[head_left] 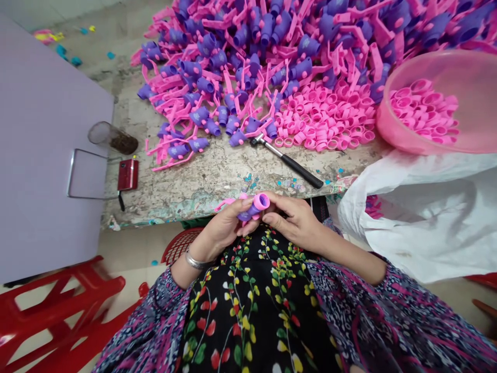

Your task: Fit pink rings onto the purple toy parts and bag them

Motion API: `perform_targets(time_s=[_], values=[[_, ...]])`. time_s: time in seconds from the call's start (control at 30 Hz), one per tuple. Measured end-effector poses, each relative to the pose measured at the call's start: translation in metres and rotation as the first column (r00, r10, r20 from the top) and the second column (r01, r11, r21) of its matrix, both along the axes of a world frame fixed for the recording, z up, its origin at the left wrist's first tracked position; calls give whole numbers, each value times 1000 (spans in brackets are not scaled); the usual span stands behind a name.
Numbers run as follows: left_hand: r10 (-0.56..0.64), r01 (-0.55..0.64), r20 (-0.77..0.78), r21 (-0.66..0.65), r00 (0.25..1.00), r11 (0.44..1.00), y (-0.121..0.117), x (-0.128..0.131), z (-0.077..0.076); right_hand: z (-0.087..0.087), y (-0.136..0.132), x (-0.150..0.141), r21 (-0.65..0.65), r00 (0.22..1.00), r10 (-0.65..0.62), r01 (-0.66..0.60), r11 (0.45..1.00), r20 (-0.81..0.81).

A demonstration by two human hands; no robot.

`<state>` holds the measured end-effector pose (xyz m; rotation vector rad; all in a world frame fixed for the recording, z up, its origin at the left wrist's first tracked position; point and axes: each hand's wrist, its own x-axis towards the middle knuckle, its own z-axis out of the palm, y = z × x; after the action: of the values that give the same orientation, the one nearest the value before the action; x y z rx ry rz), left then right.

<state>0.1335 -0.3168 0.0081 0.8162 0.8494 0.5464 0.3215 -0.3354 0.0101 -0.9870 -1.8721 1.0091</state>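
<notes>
My left hand [223, 228] is closed around a purple plastic piece [245, 214] with a pink arm [225, 204], held just off the table's front edge. A pink ring [261, 201] sits round the purple piece's end, its opening tilted up toward me. From the other side, my right hand [297, 220] is closed at this ring, its index finger reaching behind it and the thumb just below. The fingertips behind the ring are hidden. Beyond my hands, on the worn table [205, 181], lies a heap of similar purple-and-pink pieces [233, 67] beside loose pink rings [326, 116].
A hammer [295, 168] lies near the table edge. The pink basin [477, 103] at right holds rings, above a white sack [427, 223]. Left are a glass jar [112, 137], a red box with a wire frame [128, 174], a pale panel [50, 145] and red stools [66, 305].
</notes>
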Motion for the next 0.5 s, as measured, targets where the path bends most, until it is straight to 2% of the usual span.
perform_targets(time_s=[0.33, 0.5], values=[[-38, 37, 32, 16, 999, 999, -1, 2, 5, 1, -3, -1, -90, 994, 29, -38, 995, -108], [-56, 57, -44, 32, 997, 998, -2, 2, 7, 0, -5, -2, -192, 984, 4, -38, 981, -177]])
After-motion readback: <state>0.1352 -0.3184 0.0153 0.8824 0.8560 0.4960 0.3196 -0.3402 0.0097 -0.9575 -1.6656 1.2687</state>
